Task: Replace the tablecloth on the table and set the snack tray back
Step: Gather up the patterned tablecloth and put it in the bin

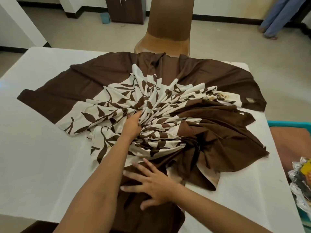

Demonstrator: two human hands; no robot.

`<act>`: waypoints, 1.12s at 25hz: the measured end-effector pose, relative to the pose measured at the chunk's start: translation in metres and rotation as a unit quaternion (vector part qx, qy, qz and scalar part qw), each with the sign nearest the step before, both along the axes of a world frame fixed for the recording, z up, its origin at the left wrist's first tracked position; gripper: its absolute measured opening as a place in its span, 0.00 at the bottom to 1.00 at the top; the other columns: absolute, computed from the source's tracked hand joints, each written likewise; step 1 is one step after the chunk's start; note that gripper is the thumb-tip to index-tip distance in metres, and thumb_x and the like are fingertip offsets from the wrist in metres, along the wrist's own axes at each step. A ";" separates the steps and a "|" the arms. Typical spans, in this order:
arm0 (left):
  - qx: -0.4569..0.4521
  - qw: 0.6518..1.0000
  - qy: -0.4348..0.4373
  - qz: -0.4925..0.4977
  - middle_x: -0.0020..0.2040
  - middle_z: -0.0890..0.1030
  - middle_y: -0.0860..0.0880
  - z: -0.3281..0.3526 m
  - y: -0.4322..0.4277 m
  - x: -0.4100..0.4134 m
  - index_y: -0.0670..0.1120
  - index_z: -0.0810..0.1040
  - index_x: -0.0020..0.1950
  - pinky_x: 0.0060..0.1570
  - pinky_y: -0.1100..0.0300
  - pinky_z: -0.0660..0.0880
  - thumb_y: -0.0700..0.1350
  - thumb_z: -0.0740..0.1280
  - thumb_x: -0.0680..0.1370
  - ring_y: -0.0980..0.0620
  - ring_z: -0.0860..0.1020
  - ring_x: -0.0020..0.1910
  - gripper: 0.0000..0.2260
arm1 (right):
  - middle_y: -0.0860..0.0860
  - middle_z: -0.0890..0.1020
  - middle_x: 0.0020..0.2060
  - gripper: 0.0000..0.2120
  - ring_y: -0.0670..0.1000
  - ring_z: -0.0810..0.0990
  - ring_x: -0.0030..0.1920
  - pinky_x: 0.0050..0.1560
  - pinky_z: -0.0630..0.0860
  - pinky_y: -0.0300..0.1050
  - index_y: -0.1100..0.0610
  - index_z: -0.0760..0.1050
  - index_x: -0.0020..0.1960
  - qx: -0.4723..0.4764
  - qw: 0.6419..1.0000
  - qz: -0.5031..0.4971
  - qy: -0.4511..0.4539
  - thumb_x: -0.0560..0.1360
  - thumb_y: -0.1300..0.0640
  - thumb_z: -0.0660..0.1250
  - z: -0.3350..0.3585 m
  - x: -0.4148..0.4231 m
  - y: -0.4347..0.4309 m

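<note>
A brown and cream leaf-print tablecloth (168, 101) lies bunched in radiating folds on the table, over a plain white cloth (37, 148) that covers the top. My left hand (133, 125) is shut on a gathered bunch of the printed cloth near its middle. Nearer to me, my right hand (151, 180) lies flat with fingers spread on the brown part of the cloth. At the right edge, foil-wrapped snack packets (301, 179) show, partly cut off by the frame.
A brown plastic chair (168, 31) stands at the table's far side. A teal tray edge (289, 124) with a brown surface sits to the right. A dark cabinet (127, 9) and someone's legs in blue trousers (276, 19) are at the back.
</note>
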State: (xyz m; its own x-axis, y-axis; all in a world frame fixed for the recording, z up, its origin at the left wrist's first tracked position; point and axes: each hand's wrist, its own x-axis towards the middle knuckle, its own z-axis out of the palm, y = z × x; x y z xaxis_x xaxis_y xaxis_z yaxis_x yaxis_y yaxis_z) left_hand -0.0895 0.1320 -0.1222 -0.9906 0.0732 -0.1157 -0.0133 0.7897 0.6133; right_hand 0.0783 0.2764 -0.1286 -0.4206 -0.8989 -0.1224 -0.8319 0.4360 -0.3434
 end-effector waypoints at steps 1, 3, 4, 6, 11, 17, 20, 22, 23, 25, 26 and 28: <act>-0.003 1.000 -0.003 0.001 0.64 0.76 0.43 -0.002 -0.002 -0.001 0.50 0.68 0.72 0.65 0.54 0.68 0.28 0.59 0.72 0.42 0.73 0.64 0.31 | 0.50 0.52 0.78 0.33 0.58 0.35 0.76 0.71 0.34 0.66 0.40 0.55 0.76 0.003 1.000 0.031 0.000 0.75 0.37 0.63 -0.006 -0.008 0.008; -0.007 1.000 -0.006 0.000 0.63 0.77 0.43 -0.005 -0.007 -0.001 0.50 0.69 0.71 0.64 0.52 0.70 0.28 0.58 0.71 0.41 0.73 0.62 0.31 | 0.49 0.59 0.77 0.26 0.56 0.37 0.77 0.73 0.34 0.63 0.41 0.63 0.73 -0.001 0.999 0.043 -0.009 0.77 0.42 0.63 -0.011 -0.033 0.031; -0.010 1.000 -0.006 0.002 0.63 0.77 0.43 -0.005 -0.011 -0.002 0.49 0.69 0.71 0.63 0.52 0.70 0.27 0.58 0.71 0.41 0.73 0.62 0.31 | 0.49 0.63 0.75 0.24 0.55 0.40 0.77 0.74 0.35 0.61 0.41 0.67 0.72 0.006 0.999 0.045 -0.003 0.77 0.44 0.64 -0.011 -0.049 0.044; -0.010 1.000 -0.003 0.003 0.62 0.77 0.43 -0.006 -0.014 0.000 0.49 0.69 0.71 0.63 0.53 0.70 0.27 0.59 0.71 0.41 0.73 0.63 0.31 | 0.48 0.69 0.72 0.23 0.54 0.50 0.77 0.75 0.47 0.59 0.42 0.71 0.69 0.034 0.999 0.014 0.040 0.75 0.52 0.67 0.002 -0.081 0.078; 0.015 0.998 0.013 0.060 0.61 0.78 0.47 -0.006 -0.004 0.018 0.51 0.70 0.70 0.61 0.51 0.73 0.29 0.59 0.73 0.44 0.74 0.62 0.29 | 0.45 0.68 0.72 0.21 0.54 0.53 0.77 0.74 0.47 0.56 0.44 0.68 0.71 0.232 0.938 -0.208 0.150 0.79 0.58 0.58 0.056 -0.138 0.122; 0.013 0.995 0.039 0.092 0.62 0.78 0.47 -0.007 0.005 0.031 0.48 0.71 0.69 0.67 0.48 0.69 0.29 0.60 0.73 0.44 0.72 0.65 0.27 | 0.53 0.80 0.44 0.08 0.54 0.78 0.43 0.43 0.78 0.46 0.57 0.79 0.48 -0.099 0.859 -0.492 -0.099 0.75 0.58 0.61 0.047 -0.018 0.014; 0.009 0.996 0.034 0.084 0.62 0.78 0.47 -0.011 0.003 0.036 0.48 0.71 0.69 0.66 0.46 0.69 0.28 0.60 0.72 0.43 0.72 0.65 0.28 | 0.53 0.80 0.50 0.19 0.48 0.80 0.44 0.42 0.78 0.41 0.59 0.71 0.62 -0.196 0.631 -0.622 -0.421 0.77 0.47 0.64 0.037 -0.006 -0.011; 0.010 0.997 0.020 0.075 0.63 0.77 0.48 -0.009 0.001 0.042 0.49 0.71 0.69 0.65 0.46 0.70 0.27 0.60 0.72 0.42 0.69 0.68 0.29 | 0.58 0.74 0.63 0.32 0.54 0.77 0.58 0.53 0.74 0.43 0.63 0.60 0.70 -0.280 0.514 -0.715 -0.382 0.76 0.44 0.66 0.041 -0.028 0.002; 0.016 0.998 0.011 0.066 0.63 0.77 0.48 -0.008 -0.002 0.046 0.50 0.71 0.69 0.65 0.48 0.71 0.27 0.61 0.72 0.43 0.69 0.68 0.29 | 0.59 0.69 0.68 0.38 0.57 0.72 0.65 0.60 0.70 0.45 0.63 0.56 0.73 -0.294 0.476 -0.750 -0.352 0.75 0.42 0.66 0.045 -0.040 0.013; 0.032 0.999 0.003 0.039 0.63 0.76 0.48 -0.005 -0.006 0.056 0.50 0.73 0.69 0.63 0.54 0.70 0.27 0.61 0.72 0.45 0.70 0.66 0.29 | 0.60 0.62 0.73 0.42 0.60 0.65 0.70 0.68 0.64 0.50 0.63 0.54 0.75 -0.298 0.429 -0.798 -0.299 0.73 0.38 0.66 0.049 -0.061 0.042; 0.039 0.999 0.002 0.018 0.63 0.77 0.47 -0.001 -0.008 0.063 0.49 0.74 0.68 0.61 0.58 0.69 0.27 0.62 0.72 0.46 0.71 0.65 0.28 | 0.61 0.62 0.73 0.43 0.61 0.63 0.71 0.70 0.62 0.52 0.63 0.56 0.75 -0.283 0.432 -0.812 -0.273 0.73 0.36 0.65 0.050 -0.070 0.057; 0.051 0.998 0.011 -0.033 0.61 0.78 0.48 0.007 -0.012 0.078 0.49 0.76 0.66 0.56 0.67 0.65 0.29 0.66 0.72 0.49 0.73 0.61 0.25 | 0.62 0.66 0.71 0.44 0.62 0.62 0.72 0.73 0.59 0.54 0.64 0.62 0.73 -0.241 0.461 -0.821 -0.237 0.71 0.32 0.64 0.046 -0.086 0.078</act>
